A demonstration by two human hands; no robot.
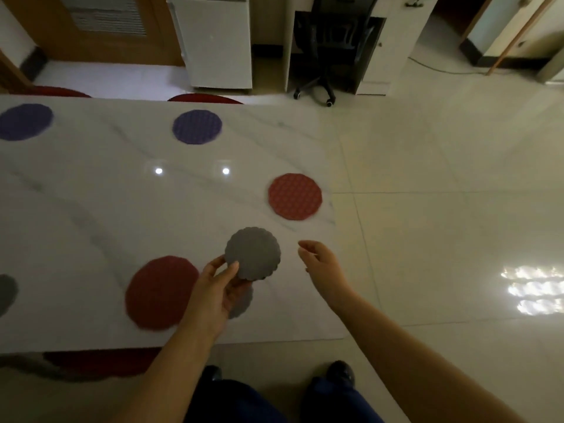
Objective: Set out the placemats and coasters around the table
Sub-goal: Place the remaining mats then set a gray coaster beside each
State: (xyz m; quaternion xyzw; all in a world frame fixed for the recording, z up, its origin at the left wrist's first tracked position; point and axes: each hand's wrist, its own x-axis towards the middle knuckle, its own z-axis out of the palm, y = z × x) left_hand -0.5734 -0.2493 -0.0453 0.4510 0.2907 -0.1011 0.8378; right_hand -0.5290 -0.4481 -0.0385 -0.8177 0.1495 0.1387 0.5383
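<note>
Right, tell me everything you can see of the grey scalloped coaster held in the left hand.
The grey coaster is a round, flat disc with a scalloped edge and a matte, dull surface. It is lifted above the white marble table, face towards the camera. The left hand pinches its lower left edge, thumb on top. More grey pieces peek out beneath that hand.

White marble worktop (91, 193): two purple mats (197, 126) far, two red mats (295, 196) near and right, grey mat (6, 293) at left edge.
</note>
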